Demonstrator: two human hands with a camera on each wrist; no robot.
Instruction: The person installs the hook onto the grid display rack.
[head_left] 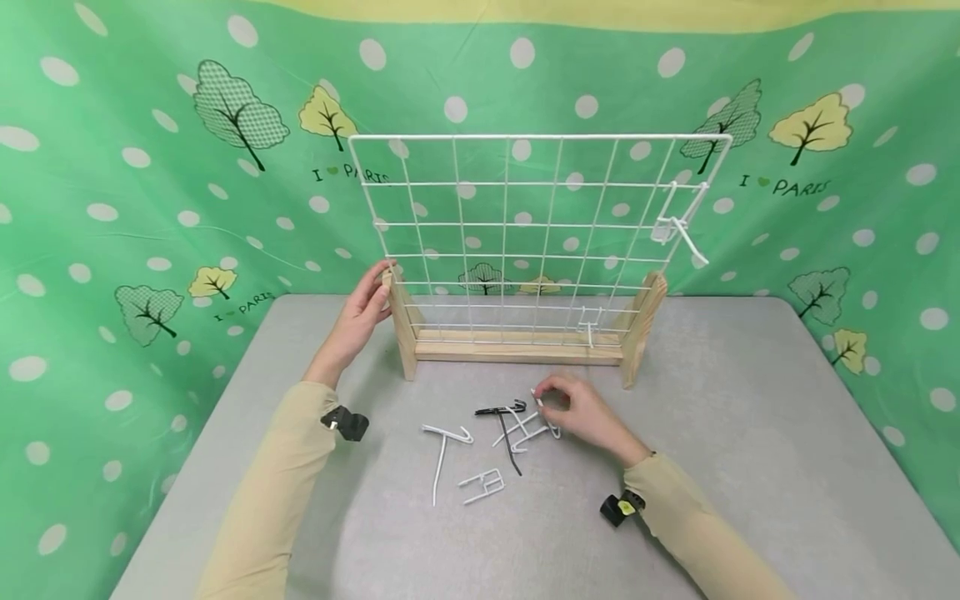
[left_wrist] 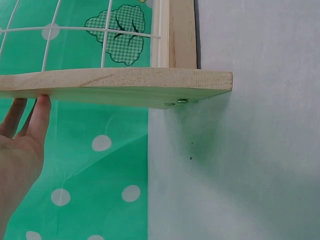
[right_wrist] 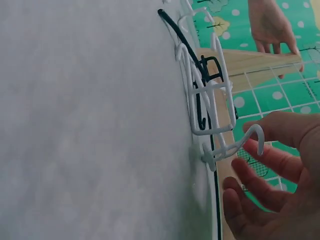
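Observation:
A white wire grid (head_left: 530, 182) stands upright in a wooden stand (head_left: 517, 351). My left hand (head_left: 358, 310) holds the upper end of the stand's left side post (left_wrist: 150, 80), with some fingers against its outer face. In front of the stand, my right hand (head_left: 585, 412) pinches part of a white wire hook (right_wrist: 232, 147) between thumb and index finger. This hook lies against other white hooks and a black hook (head_left: 510, 437) in a tangled pile. In the right wrist view the remaining fingers (right_wrist: 260, 192) of that hand are loosely bent and touch nothing.
A white hook (head_left: 443, 454) and a small white wire bracket (head_left: 482, 486) lie on the grey table (head_left: 517, 550) near the pile. One hook (head_left: 682, 233) hangs at the grid's upper right, another (head_left: 590, 327) low down. Behind is a green dotted cloth (head_left: 150, 250).

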